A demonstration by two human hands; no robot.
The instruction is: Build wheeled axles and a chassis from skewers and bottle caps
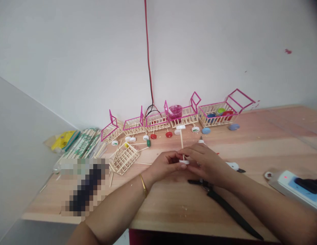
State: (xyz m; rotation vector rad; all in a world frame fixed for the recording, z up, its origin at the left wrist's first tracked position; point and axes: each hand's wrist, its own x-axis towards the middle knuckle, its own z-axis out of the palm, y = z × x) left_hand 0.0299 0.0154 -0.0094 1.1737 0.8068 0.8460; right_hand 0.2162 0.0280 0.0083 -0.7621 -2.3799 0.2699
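Note:
Between my hands a thin wooden stick (182, 141) stands nearly upright with a white bottle cap at each end, like an axle with two wheels. My left hand (164, 165) grips the lower white cap (184, 162) with thumb and fingers. My right hand (208, 163) pinches the stick and cap from the other side; some of its fingertips are hidden. Under my right wrist lies a dark-handled tool (232, 211), its head partly covered by the hand. A white nozzle-tipped bottle (201, 140) shows just behind the right hand.
Several small stick carts with pink rims, one a cart (218, 115) holding coloured caps, line the wall. A stick basket (125, 158) lies left of my hands, near bundled sticks (83, 144). A power strip (298, 187) is at right. A pink cup (175, 112) stands behind.

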